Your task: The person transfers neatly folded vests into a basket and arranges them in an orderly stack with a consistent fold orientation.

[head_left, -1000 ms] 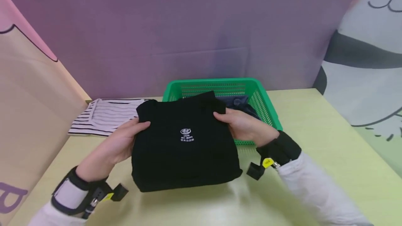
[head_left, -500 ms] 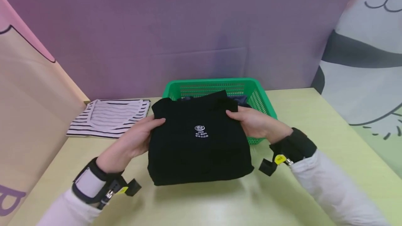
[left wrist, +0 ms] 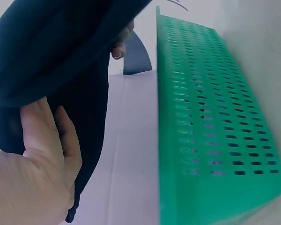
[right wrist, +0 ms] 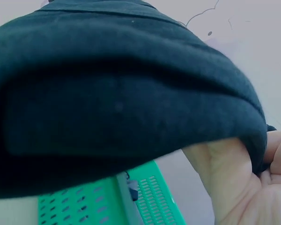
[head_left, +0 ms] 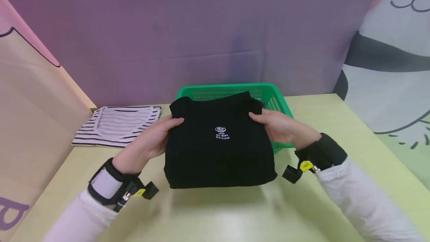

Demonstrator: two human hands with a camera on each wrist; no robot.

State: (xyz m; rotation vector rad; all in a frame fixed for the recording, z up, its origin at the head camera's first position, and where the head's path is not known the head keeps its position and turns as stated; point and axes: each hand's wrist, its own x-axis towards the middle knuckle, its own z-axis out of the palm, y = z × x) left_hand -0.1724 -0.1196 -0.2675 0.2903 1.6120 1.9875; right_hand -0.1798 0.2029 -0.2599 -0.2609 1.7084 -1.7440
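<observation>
A folded black garment (head_left: 201,156) with a small white print near its neck hangs level above the table, partly over the green basket. My left hand (head_left: 151,139) grips its left edge, thumb on top and fingers beneath. On the opposite side my right hand (head_left: 280,126) pinches the right edge the same way. In the left wrist view the left fingers (left wrist: 37,126) lie under the dark cloth (left wrist: 56,51), above the basket's rim. The right wrist view shows the garment's folded layers (right wrist: 131,103) drooping over the right hand (right wrist: 234,183).
The green perforated basket (head_left: 277,98) stands at the back against the purple backdrop, dark cloth (right wrist: 133,190) inside it. A folded black-and-white striped shirt (head_left: 117,122) lies on the pale table (head_left: 322,122) at the back left. Printed fabric walls rise on both sides.
Both hands have carried the black garment rightward and slightly farther from me, so it now covers more of the basket. The striped shirt shows more fully. The grip of both hands stays the same.
</observation>
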